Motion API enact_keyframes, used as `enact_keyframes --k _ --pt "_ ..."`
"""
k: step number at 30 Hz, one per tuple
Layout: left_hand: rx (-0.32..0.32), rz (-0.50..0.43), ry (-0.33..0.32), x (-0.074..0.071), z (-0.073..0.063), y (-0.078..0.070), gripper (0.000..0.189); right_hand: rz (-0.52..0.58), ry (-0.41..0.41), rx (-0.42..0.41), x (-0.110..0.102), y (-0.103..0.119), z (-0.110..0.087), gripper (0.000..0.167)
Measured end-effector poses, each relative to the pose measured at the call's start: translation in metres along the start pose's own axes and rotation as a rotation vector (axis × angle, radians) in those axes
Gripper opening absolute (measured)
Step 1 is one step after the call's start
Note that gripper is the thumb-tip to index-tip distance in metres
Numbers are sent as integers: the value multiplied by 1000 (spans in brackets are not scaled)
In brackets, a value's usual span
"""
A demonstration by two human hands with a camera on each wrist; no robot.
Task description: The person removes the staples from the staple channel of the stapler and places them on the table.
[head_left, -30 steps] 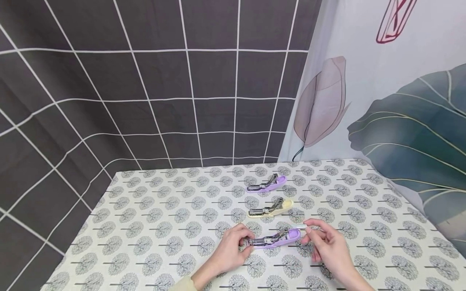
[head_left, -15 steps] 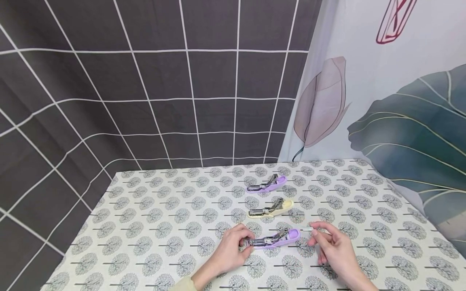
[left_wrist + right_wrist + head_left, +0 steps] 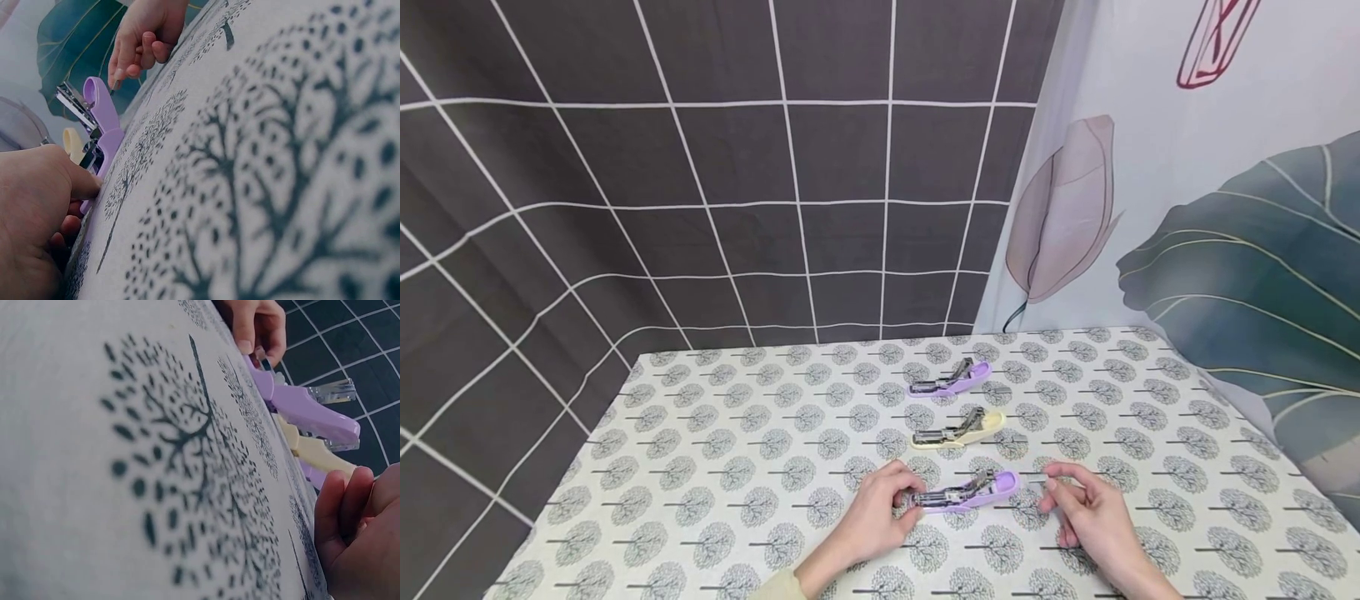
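A purple stapler (image 3: 997, 487) with its metal parts swung up lies nearest me on the patterned cloth. My left hand (image 3: 880, 507) grips its left end between thumb and fingers; the left wrist view shows the thumb against the purple body (image 3: 103, 115). Just right of the stapler's rounded end, my right hand (image 3: 1090, 508) pinches a small thin silvery strip of staples (image 3: 1036, 478), held apart from the stapler. The right wrist view hides the strip behind the right hand (image 3: 369, 544).
Behind the nearest stapler lies a yellow stapler (image 3: 987, 427), likewise opened up. Farther back is another purple stapler (image 3: 972, 381) in the same pose. The tree-print cloth (image 3: 737, 500) covers the table, which ends at a dark checked curtain (image 3: 835, 167).
My right hand has drawn back to the right and slightly down, taking the strip of staples away from the near stapler's end. The left hand and the staplers have stayed put.
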State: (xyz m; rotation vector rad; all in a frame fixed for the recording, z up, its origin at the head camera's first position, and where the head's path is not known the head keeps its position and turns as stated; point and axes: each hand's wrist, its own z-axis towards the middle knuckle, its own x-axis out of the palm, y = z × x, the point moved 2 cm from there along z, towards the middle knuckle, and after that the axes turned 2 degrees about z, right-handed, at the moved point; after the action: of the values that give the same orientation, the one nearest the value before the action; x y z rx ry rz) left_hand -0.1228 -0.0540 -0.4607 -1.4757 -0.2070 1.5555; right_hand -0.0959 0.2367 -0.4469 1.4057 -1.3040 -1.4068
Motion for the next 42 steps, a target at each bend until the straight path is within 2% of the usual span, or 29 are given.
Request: enact_keyframes --k 26,36,42 --pt "1 2 0 0 0 0 26 -119 58 62 0 -1 5 24" --pt "4 3 1 -1 0 -1 25 -181 72 55 0 -1 6 22" --pt "-1 -4 5 -1 0 -1 25 -268 101 19 -1 0 8 20"
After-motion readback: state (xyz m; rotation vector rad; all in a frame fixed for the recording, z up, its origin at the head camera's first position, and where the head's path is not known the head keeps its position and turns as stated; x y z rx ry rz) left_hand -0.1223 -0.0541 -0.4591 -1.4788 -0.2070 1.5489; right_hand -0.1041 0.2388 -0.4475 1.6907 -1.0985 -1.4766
